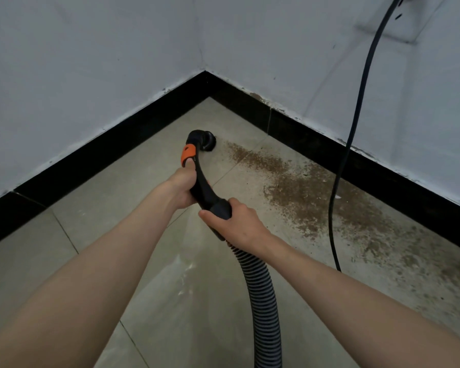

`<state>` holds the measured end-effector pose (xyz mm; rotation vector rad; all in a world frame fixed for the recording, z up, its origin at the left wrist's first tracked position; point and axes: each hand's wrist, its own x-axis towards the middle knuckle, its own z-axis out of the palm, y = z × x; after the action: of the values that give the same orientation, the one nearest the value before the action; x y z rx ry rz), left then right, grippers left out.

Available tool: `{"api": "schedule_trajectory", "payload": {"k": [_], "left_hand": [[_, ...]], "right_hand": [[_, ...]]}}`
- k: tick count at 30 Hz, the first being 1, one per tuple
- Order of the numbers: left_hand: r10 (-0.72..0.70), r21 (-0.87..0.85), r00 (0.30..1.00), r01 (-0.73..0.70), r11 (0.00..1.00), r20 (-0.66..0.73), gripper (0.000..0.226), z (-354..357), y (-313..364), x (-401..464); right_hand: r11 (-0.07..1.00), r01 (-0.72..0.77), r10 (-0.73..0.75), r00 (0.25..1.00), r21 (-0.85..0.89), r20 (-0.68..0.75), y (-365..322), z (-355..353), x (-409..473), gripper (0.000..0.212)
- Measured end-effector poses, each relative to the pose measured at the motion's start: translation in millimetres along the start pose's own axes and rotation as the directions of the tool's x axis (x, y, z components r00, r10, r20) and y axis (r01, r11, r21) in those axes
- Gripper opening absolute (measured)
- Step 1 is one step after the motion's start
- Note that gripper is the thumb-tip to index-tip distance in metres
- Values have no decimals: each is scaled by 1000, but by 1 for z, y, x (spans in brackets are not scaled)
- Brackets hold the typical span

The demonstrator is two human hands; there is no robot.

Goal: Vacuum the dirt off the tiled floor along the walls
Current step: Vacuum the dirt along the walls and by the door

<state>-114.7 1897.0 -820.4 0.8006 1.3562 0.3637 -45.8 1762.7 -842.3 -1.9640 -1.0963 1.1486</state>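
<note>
Both hands are on the vacuum here: the left hand (182,185) wraps the curved black plastic wand (201,179) just below its orange collar (187,154), and the right hand (233,223) grips the cuff where the ribbed grey-black hose (262,293) joins. That split looks like steering up front and taking the hose's weight behind. The round black nozzle (206,140) sits on the beige tiled floor (133,181) near the far corner, right at the left tip of the brown dirt streak (303,197) that runs along the right wall's black skirting (316,139). A black power cord (356,123) hangs down over the dirt, so it could snag the nozzle.
</note>
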Motion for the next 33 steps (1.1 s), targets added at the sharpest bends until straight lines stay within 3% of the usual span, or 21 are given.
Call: {"api": "schedule_trajectory", "payload": {"k": [8,17,27,33], "left_hand": [[5,52,1000,-5,999,-1,46,12,22,12],[8,-27,999,-9,1000,-42,44,4,-24,-8],[152,-21,982,-155,988,-113,44,-11,-19,-18],[59,-24,993,-61,998,-103,46,-21,-27,-19]], "right_hand": [[1000,-15,15,1000,19,-19,-10,-12,22,51],[1000,-10,10,1000,-11,21,17,0,-21,47],[996,46,-46,999,75,-6,-1,7,-32,48],[997,25,-29,998,71,58,1,12,-33,49]]}}
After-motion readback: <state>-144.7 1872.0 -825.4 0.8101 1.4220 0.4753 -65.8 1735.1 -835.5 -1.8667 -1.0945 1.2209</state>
